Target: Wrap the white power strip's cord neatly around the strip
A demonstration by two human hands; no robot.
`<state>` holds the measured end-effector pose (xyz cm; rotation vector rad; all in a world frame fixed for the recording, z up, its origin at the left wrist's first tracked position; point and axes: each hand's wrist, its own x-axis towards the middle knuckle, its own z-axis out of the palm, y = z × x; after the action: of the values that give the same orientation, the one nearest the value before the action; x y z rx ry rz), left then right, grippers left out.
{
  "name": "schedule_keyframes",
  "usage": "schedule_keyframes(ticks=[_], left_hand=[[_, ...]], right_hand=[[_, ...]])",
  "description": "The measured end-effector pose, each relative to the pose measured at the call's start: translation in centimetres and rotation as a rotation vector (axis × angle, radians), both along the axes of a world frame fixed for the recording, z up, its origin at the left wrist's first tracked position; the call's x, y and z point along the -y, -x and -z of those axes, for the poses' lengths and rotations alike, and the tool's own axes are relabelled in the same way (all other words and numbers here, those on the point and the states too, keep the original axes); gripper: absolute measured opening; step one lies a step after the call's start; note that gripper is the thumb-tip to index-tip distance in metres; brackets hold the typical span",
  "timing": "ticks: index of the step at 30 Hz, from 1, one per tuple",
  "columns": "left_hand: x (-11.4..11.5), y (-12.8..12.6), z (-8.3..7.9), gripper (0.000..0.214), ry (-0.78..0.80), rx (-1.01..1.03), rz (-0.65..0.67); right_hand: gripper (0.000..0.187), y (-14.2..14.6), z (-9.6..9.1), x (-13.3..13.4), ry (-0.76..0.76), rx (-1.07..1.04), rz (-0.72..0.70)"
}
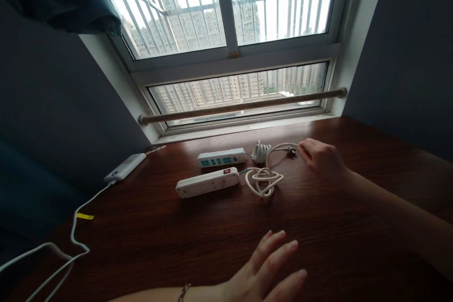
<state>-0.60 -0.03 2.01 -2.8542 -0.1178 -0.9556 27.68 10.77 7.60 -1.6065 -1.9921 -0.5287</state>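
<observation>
White cord (264,170), tangled on the table (170,236) beside the front power strip (208,184); right hand (322,158) pinches one length, seemingly keeping it clear of the tangle. Left hand (260,273), empty, fingers spread.

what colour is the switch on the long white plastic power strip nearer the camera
The small rectangular switch is red, as the head view shows.

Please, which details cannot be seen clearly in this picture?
Head view:
Where the pale cord ends: hidden by the right hand.
Part of the left hand: cut off by bottom edge.
Far ends of white cables: cut off by frame edges.
Markings on white box: too small.
</observation>
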Motion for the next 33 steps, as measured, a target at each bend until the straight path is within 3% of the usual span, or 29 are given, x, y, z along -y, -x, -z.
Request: schedule_keyframes(ticks=[3,7,9,11,14,22,26,30,33], left_hand=[[-0.9,-0.2,-2.1,0.033,-0.081,0.043,-0.067],[-3.2,-1.4,-4.4,0.048,-0.103,0.002,-0.366],[-4.6,-2.1,-4.7,0.061,-0.099,-0.119,-0.467],[-6.0,-2.5,-4.5,0.052,-0.128,-0.289,-0.478],[-7.4,-2.6,-3.9,0.035,-0.229,-0.384,-0.412],[-9.7,-0.6,-2.3,0.021,-0.313,-0.321,-0.403],[-11.6,1.1,-2.1,0.015,-0.169,-0.189,-0.297],[-13.3,2.9,-1.9,0.02,-0.082,-0.102,-0.269],[-13.9,3.7,-1.7,0.026,0.121,-0.004,-0.209]], right_hand=[[0.021,1.4,-2.6,1.2,0.01,0.054,0.001],[0.027,3.6,-6.2,2.2,0.048,0.142,0.015],[0.03,4.7,-7.8,2.3,0.079,0.179,0.028],[0.028,5.5,-9.2,2.1,0.114,0.178,0.04],[0.023,6.0,-10.5,1.6,0.16,0.105,0.031],[0.017,5.5,-11.3,1.6,0.197,-0.099,-0.09],[0.016,4.5,-11.3,1.5,0.2,-0.171,-0.082],[0.017,3.3,-11.1,0.5,0.156,-0.252,-0.094],[0.018,2.6,-10.6,-0.7,0.153,-0.29,-0.097]])
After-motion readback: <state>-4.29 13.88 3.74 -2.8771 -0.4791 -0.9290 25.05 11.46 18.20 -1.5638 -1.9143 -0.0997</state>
